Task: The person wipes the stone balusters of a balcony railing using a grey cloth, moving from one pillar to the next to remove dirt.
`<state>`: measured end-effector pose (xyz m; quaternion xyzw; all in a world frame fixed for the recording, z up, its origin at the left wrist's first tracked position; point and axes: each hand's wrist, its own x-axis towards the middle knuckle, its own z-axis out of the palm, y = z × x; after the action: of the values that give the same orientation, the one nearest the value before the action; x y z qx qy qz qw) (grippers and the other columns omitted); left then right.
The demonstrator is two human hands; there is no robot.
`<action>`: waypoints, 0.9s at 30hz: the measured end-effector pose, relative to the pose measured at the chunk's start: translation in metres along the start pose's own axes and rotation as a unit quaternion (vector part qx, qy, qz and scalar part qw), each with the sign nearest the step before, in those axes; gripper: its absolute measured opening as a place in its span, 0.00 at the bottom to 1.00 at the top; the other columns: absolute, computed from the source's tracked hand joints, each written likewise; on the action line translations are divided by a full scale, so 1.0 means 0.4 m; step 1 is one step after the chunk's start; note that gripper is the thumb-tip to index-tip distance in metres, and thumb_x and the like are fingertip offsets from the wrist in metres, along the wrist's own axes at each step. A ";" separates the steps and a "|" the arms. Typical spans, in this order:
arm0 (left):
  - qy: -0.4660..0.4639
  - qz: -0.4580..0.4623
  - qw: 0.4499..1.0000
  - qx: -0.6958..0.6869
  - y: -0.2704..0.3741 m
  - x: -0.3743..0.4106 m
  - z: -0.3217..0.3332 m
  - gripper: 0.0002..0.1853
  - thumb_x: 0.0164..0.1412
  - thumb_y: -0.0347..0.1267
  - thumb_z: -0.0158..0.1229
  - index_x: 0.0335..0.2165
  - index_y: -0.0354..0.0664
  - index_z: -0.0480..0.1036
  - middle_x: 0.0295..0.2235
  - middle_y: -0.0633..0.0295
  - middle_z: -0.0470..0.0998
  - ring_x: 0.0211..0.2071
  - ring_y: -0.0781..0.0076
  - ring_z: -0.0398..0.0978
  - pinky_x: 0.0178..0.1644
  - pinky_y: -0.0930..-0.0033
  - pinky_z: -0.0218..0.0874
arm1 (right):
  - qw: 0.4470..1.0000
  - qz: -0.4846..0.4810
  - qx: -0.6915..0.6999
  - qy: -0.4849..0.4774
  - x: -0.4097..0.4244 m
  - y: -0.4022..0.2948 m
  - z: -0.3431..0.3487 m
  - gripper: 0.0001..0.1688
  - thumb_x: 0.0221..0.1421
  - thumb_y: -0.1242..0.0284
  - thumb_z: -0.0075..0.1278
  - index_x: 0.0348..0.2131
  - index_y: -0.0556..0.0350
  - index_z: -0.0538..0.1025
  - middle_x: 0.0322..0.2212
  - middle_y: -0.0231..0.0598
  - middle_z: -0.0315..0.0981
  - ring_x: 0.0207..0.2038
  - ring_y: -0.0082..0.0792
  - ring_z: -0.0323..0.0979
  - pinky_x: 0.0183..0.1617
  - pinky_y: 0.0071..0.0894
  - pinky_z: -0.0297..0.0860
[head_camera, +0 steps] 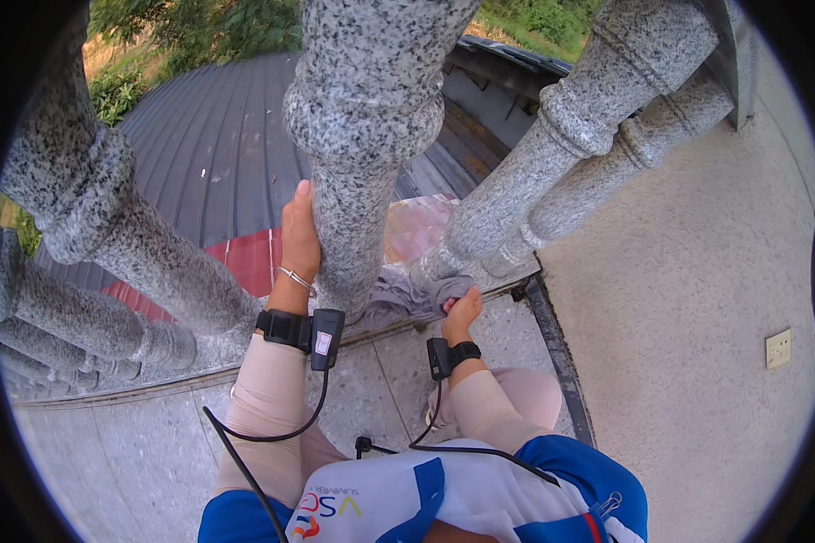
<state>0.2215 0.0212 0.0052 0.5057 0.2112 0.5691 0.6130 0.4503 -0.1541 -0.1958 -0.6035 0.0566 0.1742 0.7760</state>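
Observation:
My left hand (300, 234) rests flat against the left side of a speckled granite baluster (353, 203), its fingers pointing up along the shaft. Low down on the right, my right hand (463, 312) grips a bunched grey cloth (407, 298). The cloth lies on the stone base ledge between this baluster and a neighbouring granite baluster (509, 180), touching the foot of the neighbour. Part of the cloth is hidden behind my right fingers.
More balusters (156, 265) stand in a row to the left. A beige wall (665, 285) with a socket plate (779, 348) rises on the right. Beyond the railing lies a corrugated metal roof (210, 149). Cables (272, 438) run from my wrist devices. Below is a tiled floor (142, 441).

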 end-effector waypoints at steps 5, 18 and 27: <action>-0.007 0.016 0.999 0.050 0.006 -0.004 0.014 0.30 0.66 0.47 0.35 0.35 0.28 0.72 0.32 0.61 0.76 0.32 0.77 0.69 0.40 0.72 0.60 | 0.965 -0.147 -0.188 -0.110 0.083 0.041 -0.033 0.32 0.55 0.62 0.49 0.49 0.70 0.63 0.36 0.48 0.68 0.31 0.36 0.70 0.36 0.30 0.69; -0.038 -0.014 0.999 0.001 -0.018 -0.004 -0.035 0.26 0.66 0.46 0.34 0.48 0.35 0.64 0.45 0.57 0.71 0.45 0.68 0.68 0.51 0.66 0.58 | 0.942 -0.242 -0.229 -0.028 0.325 0.195 -0.060 0.19 0.59 0.70 0.42 0.44 0.69 0.66 0.41 0.51 0.69 0.43 0.48 0.67 0.50 0.38 0.63; -0.046 -0.015 0.999 0.012 -0.061 -0.018 -0.077 0.29 0.65 0.47 0.37 0.56 0.39 0.57 0.53 0.56 0.66 0.52 0.60 0.65 0.56 0.61 0.57 | 0.990 -0.076 -0.099 -0.060 0.375 0.248 -0.063 0.13 0.58 0.70 0.37 0.36 0.62 0.68 0.36 0.43 0.71 0.38 0.34 0.69 0.44 0.34 0.66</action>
<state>0.2056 0.0304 -0.0306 0.5349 0.1972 0.5336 0.6247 0.5595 -0.1268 -0.3382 -0.6684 -0.0533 0.1556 0.7254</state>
